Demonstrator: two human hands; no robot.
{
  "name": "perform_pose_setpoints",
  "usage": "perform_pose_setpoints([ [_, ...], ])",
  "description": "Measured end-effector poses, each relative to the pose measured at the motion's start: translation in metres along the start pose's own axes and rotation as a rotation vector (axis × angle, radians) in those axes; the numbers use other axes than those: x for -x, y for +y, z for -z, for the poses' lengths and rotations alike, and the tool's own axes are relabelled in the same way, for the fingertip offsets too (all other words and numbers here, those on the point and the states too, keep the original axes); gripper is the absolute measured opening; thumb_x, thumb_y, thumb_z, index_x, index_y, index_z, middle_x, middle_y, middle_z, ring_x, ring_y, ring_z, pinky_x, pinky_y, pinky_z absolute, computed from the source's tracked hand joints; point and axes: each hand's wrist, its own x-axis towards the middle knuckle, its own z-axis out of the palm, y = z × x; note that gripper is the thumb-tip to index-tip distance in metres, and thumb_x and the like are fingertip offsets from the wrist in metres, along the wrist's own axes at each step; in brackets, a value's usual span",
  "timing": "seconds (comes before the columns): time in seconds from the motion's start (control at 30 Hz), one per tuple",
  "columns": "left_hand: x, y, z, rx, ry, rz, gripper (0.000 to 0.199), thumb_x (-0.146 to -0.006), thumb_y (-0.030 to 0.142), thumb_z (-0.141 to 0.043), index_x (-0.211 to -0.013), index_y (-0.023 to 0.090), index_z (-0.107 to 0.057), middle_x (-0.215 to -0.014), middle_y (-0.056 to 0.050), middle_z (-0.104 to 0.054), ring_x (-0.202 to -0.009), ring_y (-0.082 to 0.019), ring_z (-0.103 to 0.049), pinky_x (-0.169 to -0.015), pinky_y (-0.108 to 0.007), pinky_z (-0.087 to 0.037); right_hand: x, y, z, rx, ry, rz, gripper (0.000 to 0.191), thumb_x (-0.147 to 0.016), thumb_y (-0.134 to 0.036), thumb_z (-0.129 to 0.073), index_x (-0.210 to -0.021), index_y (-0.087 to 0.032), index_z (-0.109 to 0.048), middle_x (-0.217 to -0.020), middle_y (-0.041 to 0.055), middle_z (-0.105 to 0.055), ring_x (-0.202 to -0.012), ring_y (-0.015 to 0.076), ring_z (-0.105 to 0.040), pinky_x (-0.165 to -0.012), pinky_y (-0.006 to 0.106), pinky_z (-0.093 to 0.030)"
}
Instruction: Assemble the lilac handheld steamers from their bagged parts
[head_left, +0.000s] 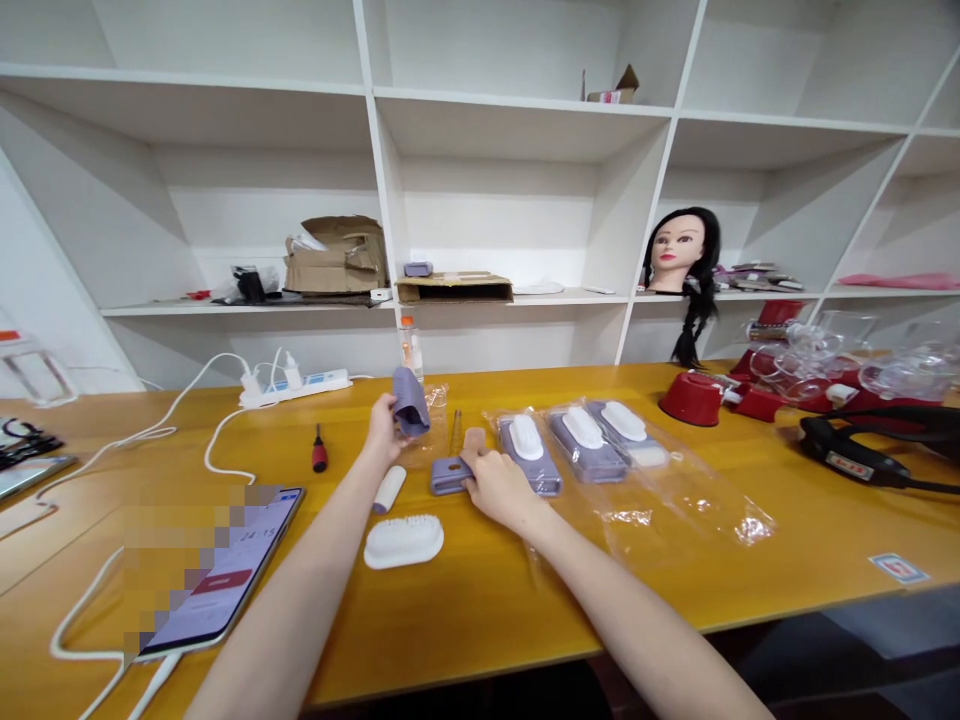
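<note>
My left hand [384, 430] is closed around a hollow grey-purple plastic shell [410, 402], raised above the table with its open end showing. My right hand [501, 487] grips a flat grey-purple plastic part with a hole [448, 477] near the tabletop. By those fingers a pinkish-beige flat piece [474, 442] sticks up; whether it is joined to the part is unclear. A white bristled brush head [404, 541] lies nearer me. Beside it rests a small white piece with a purple end [389, 490]. A metal spring [456, 430] lies just behind the part.
Several bagged purple units with white brushes, such as this one [529, 455], lie to the right. At left are a screwdriver [319, 450], a phone [247, 570] with cables and a power strip [296, 388]. Red-based devices [690, 398] and a mannequin head [679, 250] stand at right.
</note>
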Motion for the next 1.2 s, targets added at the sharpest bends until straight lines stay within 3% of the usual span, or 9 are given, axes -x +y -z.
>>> perform_pose_setpoints([
  [0.1, 0.022, -0.002, 0.025, 0.255, -0.089, 0.063, 0.050, -0.084, 0.035, -0.016, -0.111, 0.018, -0.056, -0.093, -0.010, -0.067, -0.083, -0.022, -0.065, -0.067, -0.038, -0.052, 0.001, 0.003, 0.007, -0.035, 0.029, 0.004, 0.029, -0.085, -0.021, -0.044, -0.113, -0.019, -0.051, -0.110, 0.0135, -0.060, -0.090, 0.0253, -0.062, -0.071, 0.032, -0.044],
  [0.17, 0.036, -0.003, 0.034, 0.914, -0.153, 0.219, 0.047, -0.080, 0.044, -0.029, -0.109, 0.017, -0.056, -0.098, -0.012, -0.066, -0.090, -0.028, -0.064, -0.071, -0.044, -0.050, 0.002, 0.005, 0.012, -0.086, 0.092, 0.030, 0.031, -0.084, -0.018, -0.044, -0.115, -0.020, -0.050, -0.113, 0.0121, -0.058, -0.092, 0.0235, -0.061, -0.072, 0.031, -0.043],
  [0.2, 0.041, -0.002, 0.036, 1.118, -0.155, 0.266, 0.044, -0.079, 0.045, -0.037, -0.108, 0.018, -0.056, -0.098, -0.011, -0.065, -0.091, -0.028, -0.063, -0.073, -0.045, -0.050, 0.002, 0.007, 0.015, -0.119, 0.145, 0.042, 0.033, -0.084, -0.017, -0.045, -0.116, -0.020, -0.050, -0.111, 0.0111, -0.059, -0.091, 0.0228, -0.061, -0.073, 0.031, -0.043],
  [0.3, 0.048, -0.002, 0.035, 1.364, 0.016, 0.353, 0.028, -0.075, 0.033, -0.052, -0.100, 0.021, -0.058, -0.093, -0.006, -0.065, -0.084, -0.023, -0.063, -0.072, -0.040, -0.049, 0.002, 0.014, 0.024, -0.216, 0.264, 0.114, 0.036, -0.083, -0.019, -0.050, -0.119, -0.021, -0.051, -0.102, 0.0087, -0.062, -0.086, 0.0202, -0.060, -0.075, 0.031, -0.043],
  [0.43, 0.043, -0.003, 0.036, 1.465, 0.182, 0.350, 0.016, -0.075, 0.026, -0.056, -0.089, 0.021, -0.060, -0.080, -0.001, -0.065, -0.070, -0.016, -0.061, -0.065, -0.030, -0.047, 0.004, 0.022, 0.038, -0.360, 0.315, 0.378, 0.036, -0.080, -0.018, -0.054, -0.116, -0.022, -0.056, -0.092, 0.0037, -0.064, -0.070, 0.0139, -0.055, -0.070, 0.028, -0.044],
  [0.5, 0.040, -0.005, 0.039, 1.495, 0.221, 0.336, 0.014, -0.076, 0.029, -0.055, -0.087, 0.021, -0.060, -0.077, 0.000, -0.064, -0.069, -0.016, -0.060, -0.063, -0.029, -0.046, 0.008, 0.022, 0.044, -0.397, 0.320, 0.492, 0.036, -0.079, -0.015, -0.053, -0.114, -0.022, -0.058, -0.091, 0.0032, -0.064, -0.071, 0.0138, -0.056, -0.070, 0.028, -0.045],
  [0.67, 0.039, -0.008, 0.045, 1.513, 0.262, 0.393, 0.014, -0.078, 0.033, -0.053, -0.085, 0.022, -0.059, -0.074, 0.001, -0.064, -0.067, -0.016, -0.060, -0.062, -0.029, -0.044, 0.015, 0.013, 0.051, -0.374, 0.181, 0.579, 0.038, -0.078, -0.014, -0.052, -0.114, -0.021, -0.060, -0.088, 0.0034, -0.065, -0.074, 0.0146, -0.057, -0.067, 0.028, -0.045],
  [0.97, 0.057, 0.005, 0.021, 1.415, 0.097, 0.350, 0.011, -0.078, 0.024, -0.056, -0.084, 0.018, -0.062, -0.073, 0.000, -0.067, -0.059, -0.012, -0.061, -0.055, -0.023, -0.045, 0.015, 0.007, 0.043, -0.227, 0.125, 0.562, 0.039, -0.080, -0.016, -0.050, -0.118, -0.023, -0.057, -0.085, 0.0031, -0.063, -0.070, 0.0153, -0.056, -0.064, 0.029, -0.045],
  [1.2, 0.090, 0.020, 0.000, 1.318, -0.102, 0.375, 0.017, -0.078, 0.029, -0.057, -0.086, 0.015, -0.064, -0.076, -0.004, -0.070, -0.062, -0.016, -0.064, -0.061, -0.028, -0.052, 0.009, 0.012, 0.026, -0.180, 0.333, 0.478, 0.040, -0.083, -0.018, -0.047, -0.122, -0.024, -0.052, -0.100, 0.0079, -0.060, -0.078, 0.0172, -0.060, -0.066, 0.033, -0.051],
])
